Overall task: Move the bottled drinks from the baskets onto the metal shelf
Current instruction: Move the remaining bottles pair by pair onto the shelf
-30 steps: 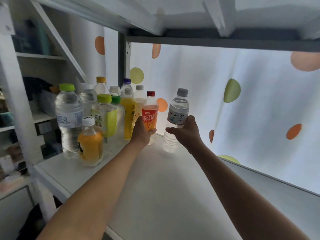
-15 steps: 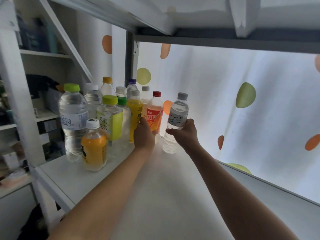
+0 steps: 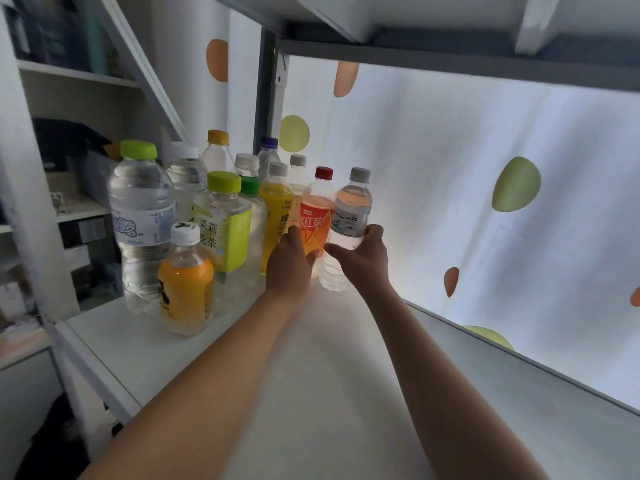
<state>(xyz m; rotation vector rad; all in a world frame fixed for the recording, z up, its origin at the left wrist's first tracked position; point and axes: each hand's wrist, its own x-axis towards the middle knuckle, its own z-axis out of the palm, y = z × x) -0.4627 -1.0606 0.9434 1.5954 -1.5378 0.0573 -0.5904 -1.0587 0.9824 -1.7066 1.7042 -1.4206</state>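
On the white metal shelf (image 3: 311, 393) my left hand (image 3: 291, 263) grips the lower part of an orange iced-tea bottle (image 3: 316, 216) with a red cap. Right beside it my right hand (image 3: 360, 256) grips a clear water bottle (image 3: 349, 209) with a grey cap. Both bottles stand upright at the shelf's back, side by side and nearly touching. To their left stand several other bottles: a yellow drink (image 3: 275, 206), a jasmine tea with a lime cap (image 3: 223, 223), a small orange juice (image 3: 185, 282) and a large water bottle (image 3: 140, 216).
A pale curtain with green and orange dots (image 3: 485, 188) hangs behind the shelf. A grey upright post (image 3: 265, 95) stands at the back corner and the upper shelf's underside (image 3: 450, 39) is close overhead. Another cluttered shelving unit (image 3: 69, 140) stands at the left. No baskets are in view.
Both hands stay on their bottles. The two bottles now stand closer together and nearer the row of bottles; the view has shifted a little to the left.
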